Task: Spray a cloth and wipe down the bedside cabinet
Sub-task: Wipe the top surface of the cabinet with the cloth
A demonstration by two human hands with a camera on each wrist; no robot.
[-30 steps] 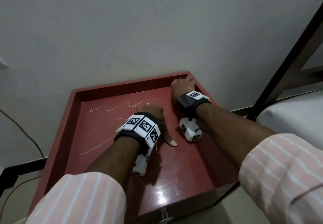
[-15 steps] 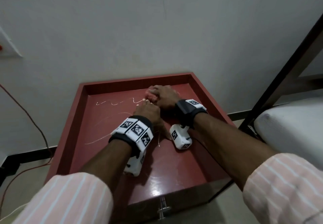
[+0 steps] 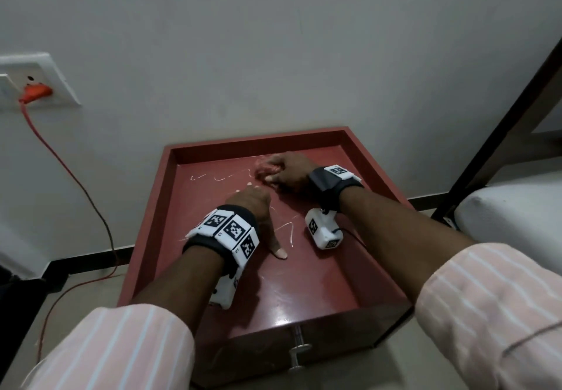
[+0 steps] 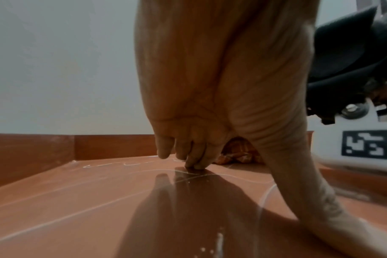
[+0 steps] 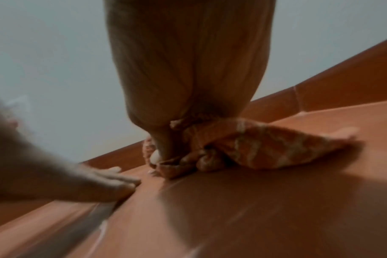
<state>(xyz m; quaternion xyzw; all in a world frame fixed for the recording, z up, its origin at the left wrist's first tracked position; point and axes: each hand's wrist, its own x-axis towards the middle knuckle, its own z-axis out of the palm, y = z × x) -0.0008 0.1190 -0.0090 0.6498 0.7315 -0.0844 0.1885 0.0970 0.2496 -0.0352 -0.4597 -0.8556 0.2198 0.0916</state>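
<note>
The bedside cabinet (image 3: 170, 207) under my hands looks like red-brown lacquered wood, its top glossy enough to mirror my fingers, with thin whitish streaks across the sheen. The cloth (image 5: 250, 148) is soft woven fabric, orange with pale stripes, crumpled and matt. At the lower middle of the head view, the drawer handle (image 3: 299, 351) is shiny metal. The wall (image 3: 273, 55) is matt paint; my sleeves (image 3: 486, 313) are striped cotton-like cloth.

The red rimmed cabinet top (image 3: 194, 237) bears white streaks (image 3: 213, 177) and a bunched cloth (image 3: 264, 168).
</note>
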